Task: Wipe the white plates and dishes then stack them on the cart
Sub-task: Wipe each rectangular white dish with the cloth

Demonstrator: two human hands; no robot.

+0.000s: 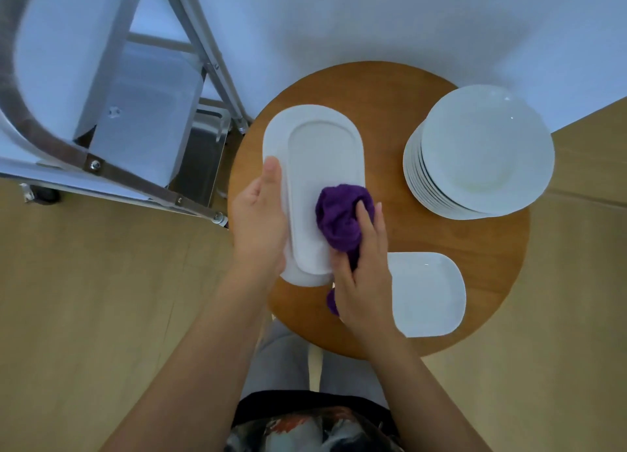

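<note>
While fingers (364, 214) grip cloth (339, 214), platter (322, 146) beneath

1 oval dish (322, 146), 1 sq. plate (427, 295), 1 cloth (339, 214)

Nothing readable from where I'm sitting, honestly. No labels, brand marks or numbers on any of the dishes or the cart that I can make out, and the patterned fabric at the bottom of the frame shows no lettering either.

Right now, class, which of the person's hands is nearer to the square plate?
The right hand, gripping the purple cloth, overlaps the square plate's left edge. The left hand holds the oval platter farther left.
</note>
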